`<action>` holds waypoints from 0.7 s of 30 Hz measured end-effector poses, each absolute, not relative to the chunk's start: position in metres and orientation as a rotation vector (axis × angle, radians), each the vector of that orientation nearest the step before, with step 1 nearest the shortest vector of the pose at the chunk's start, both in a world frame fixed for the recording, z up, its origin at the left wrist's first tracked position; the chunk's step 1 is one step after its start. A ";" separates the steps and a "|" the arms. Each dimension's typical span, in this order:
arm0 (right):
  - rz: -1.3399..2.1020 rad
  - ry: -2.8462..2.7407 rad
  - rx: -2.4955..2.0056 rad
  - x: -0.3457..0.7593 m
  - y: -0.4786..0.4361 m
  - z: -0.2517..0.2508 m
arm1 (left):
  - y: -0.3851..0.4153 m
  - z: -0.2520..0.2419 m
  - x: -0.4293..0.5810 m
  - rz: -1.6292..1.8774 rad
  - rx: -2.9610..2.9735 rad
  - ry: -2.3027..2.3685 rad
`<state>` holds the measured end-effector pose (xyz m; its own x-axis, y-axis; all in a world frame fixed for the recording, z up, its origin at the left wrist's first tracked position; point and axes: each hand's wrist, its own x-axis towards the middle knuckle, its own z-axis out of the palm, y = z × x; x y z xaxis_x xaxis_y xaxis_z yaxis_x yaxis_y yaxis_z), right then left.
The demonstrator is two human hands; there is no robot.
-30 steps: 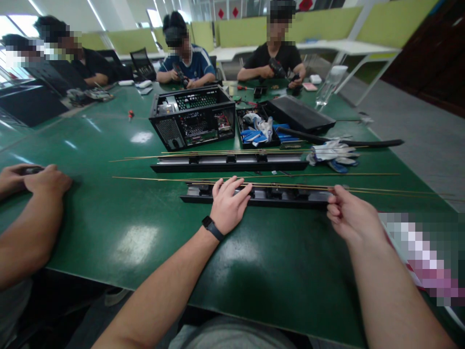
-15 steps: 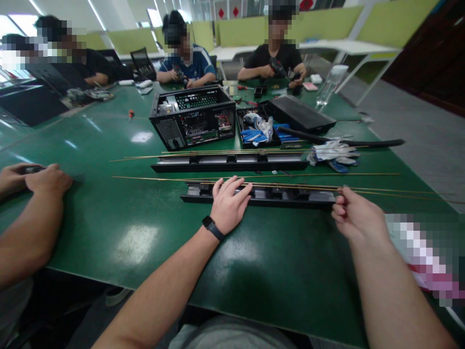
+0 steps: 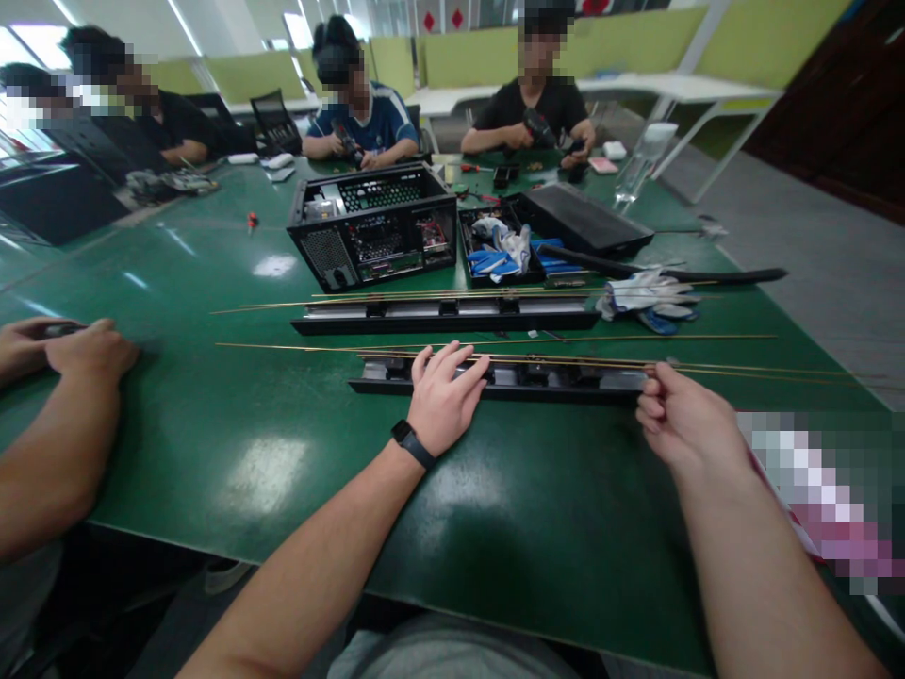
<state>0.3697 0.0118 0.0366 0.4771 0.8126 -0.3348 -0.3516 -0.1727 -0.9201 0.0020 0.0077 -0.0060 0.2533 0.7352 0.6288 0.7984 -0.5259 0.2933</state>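
A long black channel [image 3: 551,392] with a silvery inside and several dark blocks lies across the table in front of me. Thin brass-coloured rods [image 3: 594,361] run along its top and stick out past both ends. My left hand [image 3: 449,391] rests flat over the channel and rods, fingers spread. At the channel's right end, my right hand [image 3: 685,412] has thumb and forefinger pinched on a rod; whether it holds more than one is unclear. Behind lies a second black channel [image 3: 445,325] with more rods on it.
Farther back are an opened computer case [image 3: 374,231], a black tray [image 3: 535,275] with gloves, a pair of gloves [image 3: 647,294], a black tube [image 3: 742,277] and a clear bottle [image 3: 640,170]. A neighbour's hands [image 3: 89,349] are at left. Two people across the table hold power drills.
My right hand has shifted slightly left along the rods, still pinched. My left hand stays on the channel. The whole view has moved only a little.
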 end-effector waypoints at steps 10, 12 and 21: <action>1.125 -0.433 -1.414 0.351 0.008 0.043 | 0.007 -0.005 0.002 -1.114 -2.433 -1.520; 1.109 -0.429 -1.406 0.358 0.010 0.042 | 0.007 -0.005 0.002 -1.123 -2.423 -1.507; 1.155 -0.435 -1.407 0.342 0.006 0.046 | 0.008 -0.007 0.002 -1.147 -2.410 -1.497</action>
<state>0.3420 0.0062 0.0465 0.4366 0.8156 -0.3797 -0.3630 -0.2264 -0.9039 0.0024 0.0076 -0.0065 0.2418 0.7386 0.6293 0.7998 -0.5189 0.3018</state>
